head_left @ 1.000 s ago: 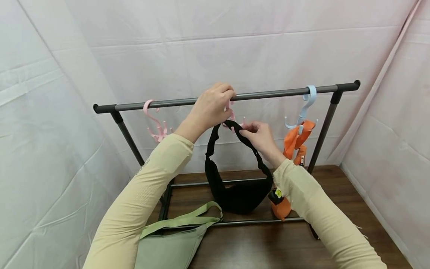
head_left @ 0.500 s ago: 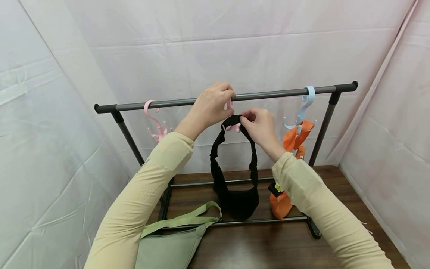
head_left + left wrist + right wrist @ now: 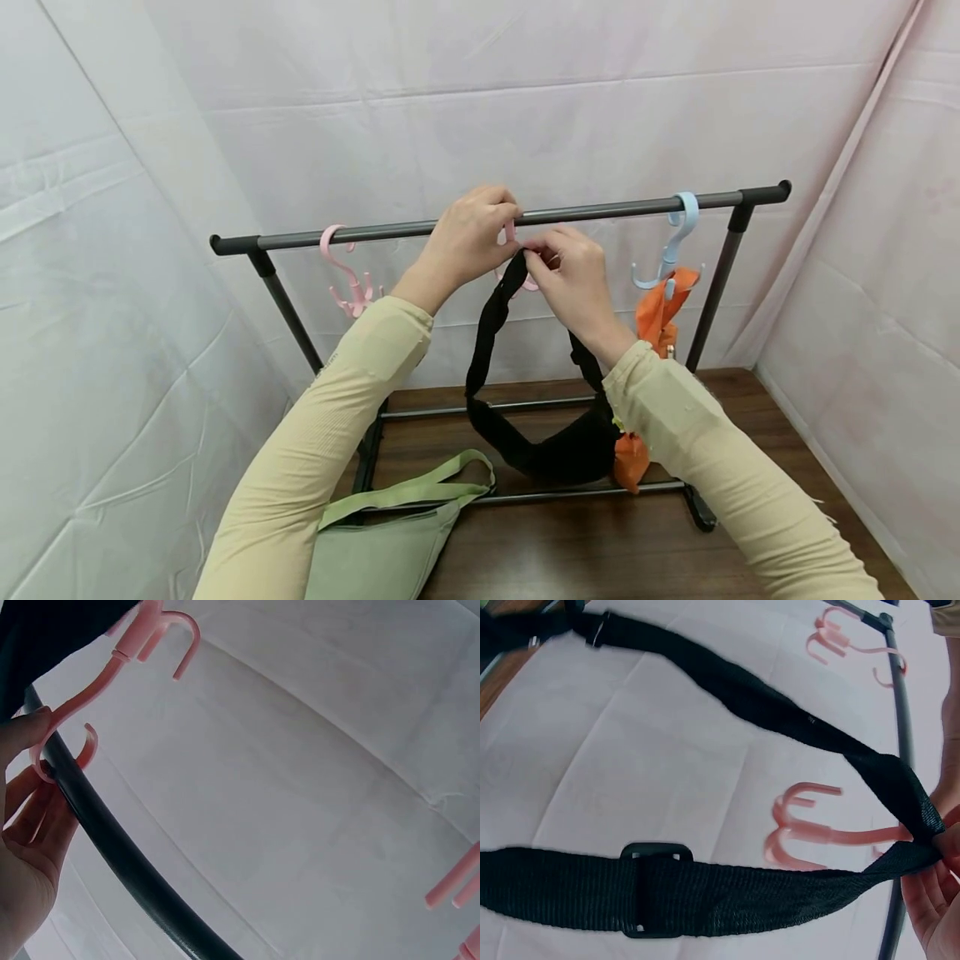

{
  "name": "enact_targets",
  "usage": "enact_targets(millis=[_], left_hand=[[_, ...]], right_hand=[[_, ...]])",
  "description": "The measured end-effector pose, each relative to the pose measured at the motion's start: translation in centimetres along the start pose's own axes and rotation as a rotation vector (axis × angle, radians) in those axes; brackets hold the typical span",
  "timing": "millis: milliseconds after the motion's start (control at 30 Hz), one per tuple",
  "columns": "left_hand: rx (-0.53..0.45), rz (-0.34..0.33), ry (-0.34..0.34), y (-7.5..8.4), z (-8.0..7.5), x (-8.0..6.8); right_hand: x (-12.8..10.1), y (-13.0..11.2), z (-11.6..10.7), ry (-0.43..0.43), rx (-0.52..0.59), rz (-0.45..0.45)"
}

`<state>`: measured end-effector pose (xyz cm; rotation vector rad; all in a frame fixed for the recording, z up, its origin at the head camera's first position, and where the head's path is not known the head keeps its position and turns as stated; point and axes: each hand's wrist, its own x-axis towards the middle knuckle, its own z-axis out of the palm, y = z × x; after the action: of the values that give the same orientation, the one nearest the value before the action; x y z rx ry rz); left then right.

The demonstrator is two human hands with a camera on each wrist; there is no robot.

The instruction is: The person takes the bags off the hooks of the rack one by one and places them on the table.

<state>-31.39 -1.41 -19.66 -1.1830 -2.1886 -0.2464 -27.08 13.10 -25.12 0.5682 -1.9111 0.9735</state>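
My left hand [image 3: 472, 235] grips the pink hook hanger [image 3: 84, 696] where it hooks over the rack's top bar [image 3: 600, 213]; the thumb lies on the stem. In the right wrist view, the hanger's prongs [image 3: 778, 817] show beyond the strap loop. Close beside the left hand, my right hand [image 3: 573, 283] pinches the top of the black strap [image 3: 489, 329], which folds to a point at the fingertips. Below hangs the black bag [image 3: 573, 450], tilted down to the right. A slide buckle [image 3: 660, 851] sits on the strap. In the head view, my hands partly hide the hanger.
Another pink hanger [image 3: 352, 283] hangs at the bar's left. At the right, a light blue hanger [image 3: 675, 242] carries an orange bag [image 3: 658, 312], partly hidden by my right arm. A green bag [image 3: 382, 550] lies at the front left of the wooden table [image 3: 540, 550].
My right hand has moved up and left along with the strap top, close to my left hand. The black bag swung left, then back right. My left hand stays on the hanger.
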Motion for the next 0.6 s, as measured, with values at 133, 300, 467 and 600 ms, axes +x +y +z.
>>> enact_targets(millis=[133, 300, 467, 600], left_hand=[[-0.017, 0.012, 0.031, -0.3, 0.1, -0.3], [-0.035, 0.029, 0.079, -0.6, 0.4, -0.5], [-0.032, 0.065, 0.122, -0.7, 0.6, -0.7], [-0.005, 0.066, 0.181, -0.5, 0.4, -1.4]], right_hand=[[0.4, -0.8, -0.3, 0.017, 0.024, -0.035], [0.9, -1.9, -0.9, 0.021, 0.033, -0.075], [1.2, -2.9, -1.5, 0.036, 0.026, -0.099], [1.4, -3.6, -1.9, 0.046, 0.008, -0.125]])
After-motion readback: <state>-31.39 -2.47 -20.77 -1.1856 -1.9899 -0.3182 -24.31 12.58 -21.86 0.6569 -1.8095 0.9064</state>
